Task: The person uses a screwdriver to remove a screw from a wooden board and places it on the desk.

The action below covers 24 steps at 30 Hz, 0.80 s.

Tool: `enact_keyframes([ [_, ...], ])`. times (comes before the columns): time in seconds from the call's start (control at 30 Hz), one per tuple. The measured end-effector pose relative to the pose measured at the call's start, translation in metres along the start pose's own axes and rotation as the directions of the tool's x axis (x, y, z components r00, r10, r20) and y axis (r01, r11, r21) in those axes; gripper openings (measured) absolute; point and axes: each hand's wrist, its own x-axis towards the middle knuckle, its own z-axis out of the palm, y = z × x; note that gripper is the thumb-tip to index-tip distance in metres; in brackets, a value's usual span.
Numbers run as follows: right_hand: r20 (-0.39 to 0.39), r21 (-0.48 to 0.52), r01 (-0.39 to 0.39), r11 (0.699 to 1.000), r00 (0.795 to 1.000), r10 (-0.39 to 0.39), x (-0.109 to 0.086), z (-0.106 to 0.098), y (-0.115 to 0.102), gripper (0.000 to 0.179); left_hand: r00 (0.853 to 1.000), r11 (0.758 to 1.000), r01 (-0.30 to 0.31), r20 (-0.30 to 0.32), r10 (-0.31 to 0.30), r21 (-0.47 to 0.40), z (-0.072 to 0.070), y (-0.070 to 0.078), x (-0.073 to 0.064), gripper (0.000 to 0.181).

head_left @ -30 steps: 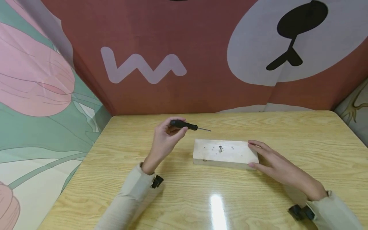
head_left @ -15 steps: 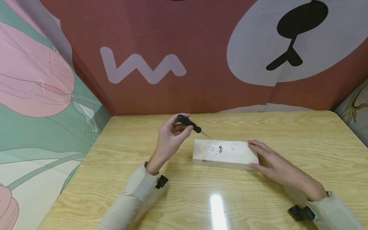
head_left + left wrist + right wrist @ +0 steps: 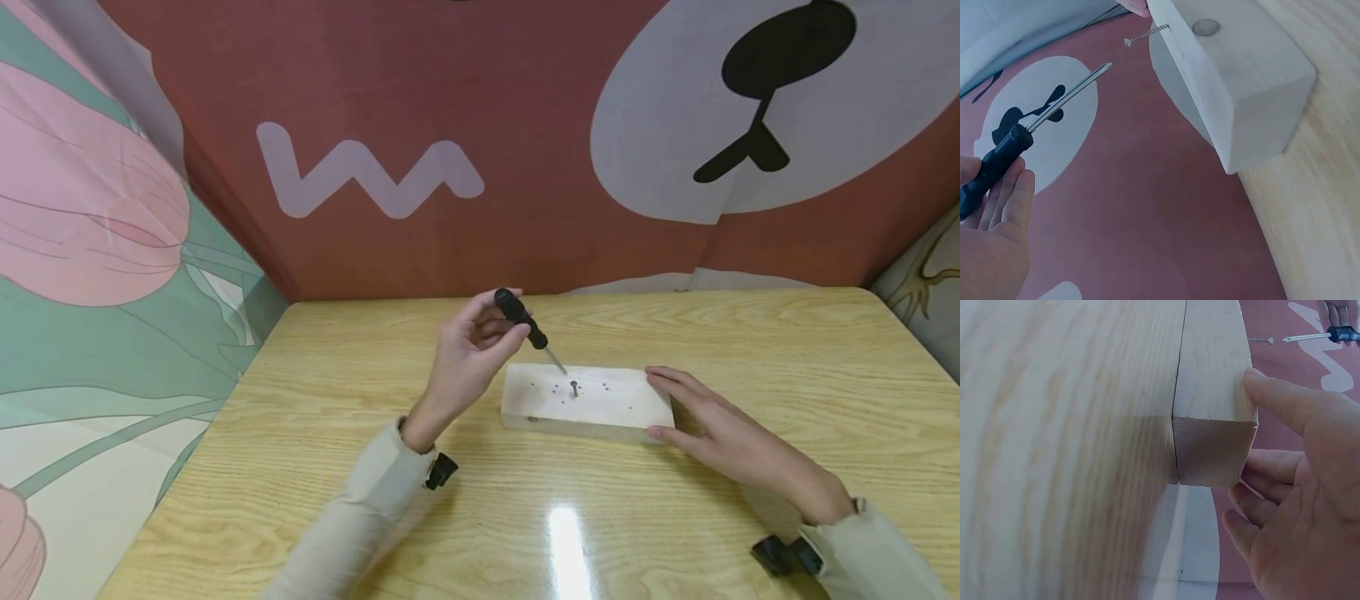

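Note:
My left hand [image 3: 468,358] holds a black-handled screwdriver [image 3: 521,318] between thumb and fingers, its shaft slanting down to the right. In the left wrist view the cross-shaped tip of the screwdriver [image 3: 1069,95] is a short gap from the head of a screw [image 3: 1146,35]. That screw stands partway out of a pale wooden block [image 3: 540,404] lying flat on the table; several small holes dot its top. My right hand [image 3: 720,425] grips the block's right end, thumb at the near edge and fingers at the far edge, as the right wrist view of the block [image 3: 1213,453] shows.
The wood-grain table [image 3: 337,375] reaches back to a reddish-brown cloth [image 3: 525,233] with a cartoon face. A flower-patterned cloth [image 3: 90,208] hangs at the left. Black wrist devices sit at both sleeves [image 3: 367,483].
My left hand has moved right with the screwdriver, tilting it from nearly level to steeply downward, so the tip is now near the screw. The right hand and block have stayed put.

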Motion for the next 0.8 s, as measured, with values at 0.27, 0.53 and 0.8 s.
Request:
enact_keyframes([
  [0.27,0.007,-0.011,0.003,1.0,1.0,-0.002,0.0,0.0,0.001,0.071,0.999,1.0,0.014,0.037,-0.013,-0.017,0.007,-0.001,0.001,0.036],
  [0.53,-0.001,-0.023,0.011,1.0,1.0,-0.011,-0.001,0.0,0.001,0.067,0.999,1.0,0.016,0.049,-0.015,-0.025,0.013,-0.003,0.001,0.037],
  [0.8,-0.002,-0.031,0.006,1.0,1.0,-0.006,0.0,-0.001,0.0,0.063,0.997,1.0,0.02,0.078,-0.02,-0.001,0.015,-0.002,0.002,0.037],
])
